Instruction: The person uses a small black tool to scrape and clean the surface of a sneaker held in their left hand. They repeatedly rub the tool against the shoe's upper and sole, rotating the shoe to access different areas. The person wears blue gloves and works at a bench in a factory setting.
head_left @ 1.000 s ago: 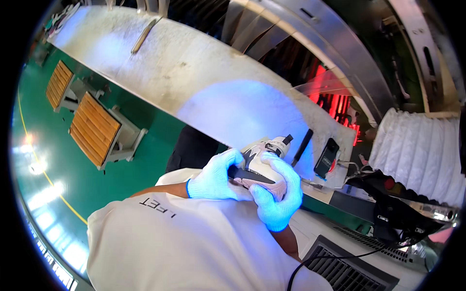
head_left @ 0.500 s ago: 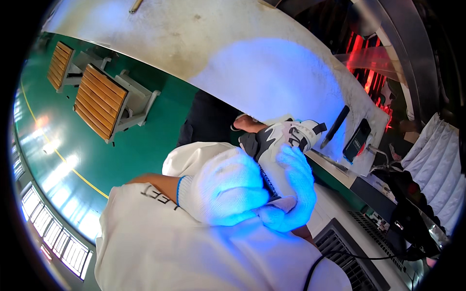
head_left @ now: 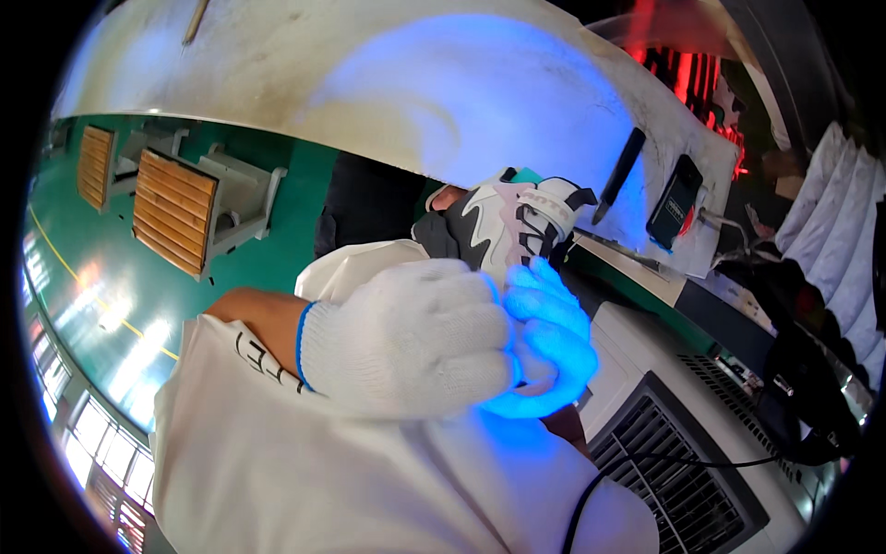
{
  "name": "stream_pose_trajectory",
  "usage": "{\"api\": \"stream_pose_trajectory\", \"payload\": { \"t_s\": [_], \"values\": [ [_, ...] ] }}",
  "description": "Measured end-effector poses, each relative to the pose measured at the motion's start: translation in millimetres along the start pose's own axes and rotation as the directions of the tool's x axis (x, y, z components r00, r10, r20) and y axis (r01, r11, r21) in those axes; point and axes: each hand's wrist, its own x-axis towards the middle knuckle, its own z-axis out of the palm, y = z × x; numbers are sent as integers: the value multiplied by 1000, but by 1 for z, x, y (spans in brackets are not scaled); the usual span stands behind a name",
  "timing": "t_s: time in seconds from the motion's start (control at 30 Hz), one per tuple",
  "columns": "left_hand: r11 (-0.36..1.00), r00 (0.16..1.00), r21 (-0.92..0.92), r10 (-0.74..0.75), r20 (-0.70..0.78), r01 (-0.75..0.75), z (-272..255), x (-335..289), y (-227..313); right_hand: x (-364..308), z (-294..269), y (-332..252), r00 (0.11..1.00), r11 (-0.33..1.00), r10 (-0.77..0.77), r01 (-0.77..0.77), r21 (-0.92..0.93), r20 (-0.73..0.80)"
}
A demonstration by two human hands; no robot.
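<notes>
A white, grey and black sneaker (head_left: 494, 222) with a pale pink panel and dark laces is tilted in front of my body, by the bench edge. My right hand (head_left: 551, 337), in a white knit glove lit blue, curls around the near side of the sneaker. Over its near end lies my left hand (head_left: 411, 337), closed in a white knit glove with a blue cuff edge. Whatever its fingers hold is hidden beneath the knuckles. The two hands touch, and the sneaker's lower part is out of sight behind them.
A pale workbench (head_left: 249, 74) under a blue light crosses the far side. On it lie a black knife-like tool (head_left: 618, 175) and a dark phone (head_left: 676, 198). A vented grey-white machine (head_left: 678, 462) with a black cable stands at right. Slatted wooden seats (head_left: 175, 210) are at left.
My left hand has rolled over, its knuckles now turned up and covering more of the sneaker's near end. My right fingers have drawn in closer. The whole view has shifted somewhat.
</notes>
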Motion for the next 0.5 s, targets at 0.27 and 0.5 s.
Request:
{"api": "stream_pose_trajectory", "payload": {
  "t_s": [0.27,0.5],
  "values": [
    [987,876,12,-136,-463,159,36,-13,18,23,37,14,970,987,-158,148,-66,-187],
    [998,925,24,-49,-377,63,39,-11,3,28,14,9,992,1000,1,0,9,-125]
  ]
}}
